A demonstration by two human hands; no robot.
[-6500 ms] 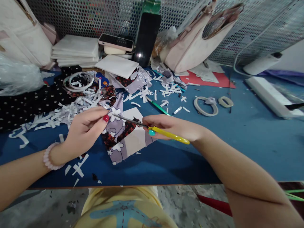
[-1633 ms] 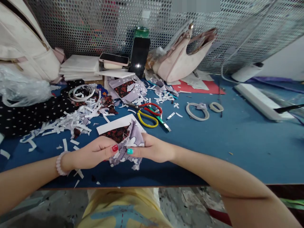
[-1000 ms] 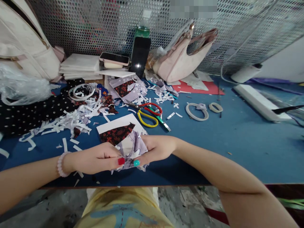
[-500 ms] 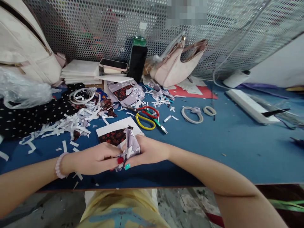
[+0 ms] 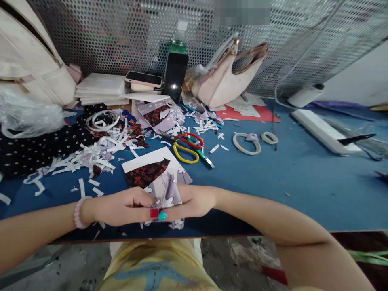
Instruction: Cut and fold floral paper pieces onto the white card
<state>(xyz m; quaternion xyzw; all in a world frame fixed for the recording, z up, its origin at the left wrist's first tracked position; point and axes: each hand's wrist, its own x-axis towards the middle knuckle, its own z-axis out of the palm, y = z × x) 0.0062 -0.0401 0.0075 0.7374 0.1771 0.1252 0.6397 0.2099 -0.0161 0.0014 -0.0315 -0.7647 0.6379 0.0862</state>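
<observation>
My left hand and my right hand meet near the front edge of the blue table. Both pinch a piece of lilac cloth with white flowers, thumbs side by side on its lower edge. The cloth runs up to a white card that carries a dark red flowered patch. Beyond the card lie yellow-handled scissors and red-handled scissors, apart from both hands.
White paper strips and black dotted cloth cover the left side. Two tape rings lie mid-table. A phone, stacked white sheets, a pink handbag and a white power strip line the back.
The yellow scissors left my right hand and now lie on the table. Both hands took the lilac cloth and keep working it near the front edge; it now lies flatter against the card.
</observation>
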